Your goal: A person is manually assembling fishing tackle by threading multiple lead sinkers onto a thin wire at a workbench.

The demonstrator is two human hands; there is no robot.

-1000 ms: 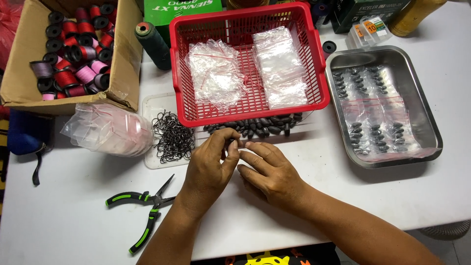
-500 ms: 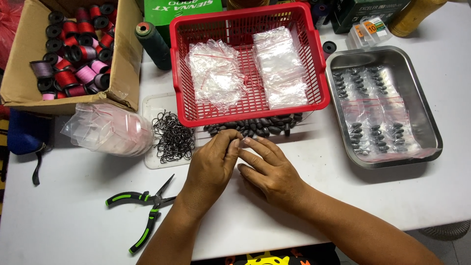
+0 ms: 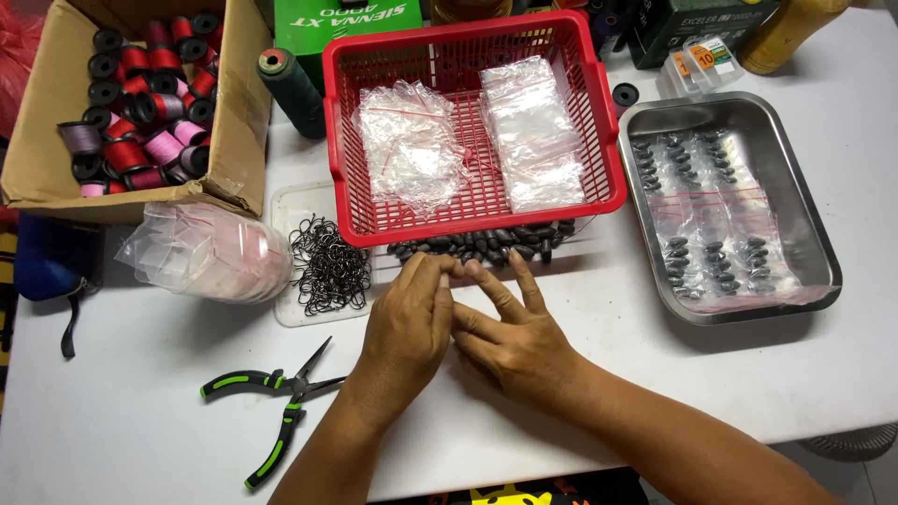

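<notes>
**Dark lead-grey weights at the fingertips**

Dark, oval metal sinkers [image 3: 482, 245] heaped along the white table [image 3: 140, 440] beneath the red plastic basket [image 3: 341, 140]. Probably dense, hard, smooth; best pinched singly across the middle. Left hand [image 3: 409, 327] and right hand [image 3: 517, 337] meeting just beside the heap. Grip impossible to tell: fingers covering whatever sits between.

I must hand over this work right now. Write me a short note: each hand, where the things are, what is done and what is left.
Left hand and right hand: together on the white table, fingertips meeting by the row of dark sinkers. Whether they pinch anything is hidden.
Things: sinkers lie in front of the red basket; hooks in a clear tray to the left; pliers lie untouched.
Done: filled bags lie in the metal tray.
Left: loose sinkers, and empty bags in the basket.
</notes>
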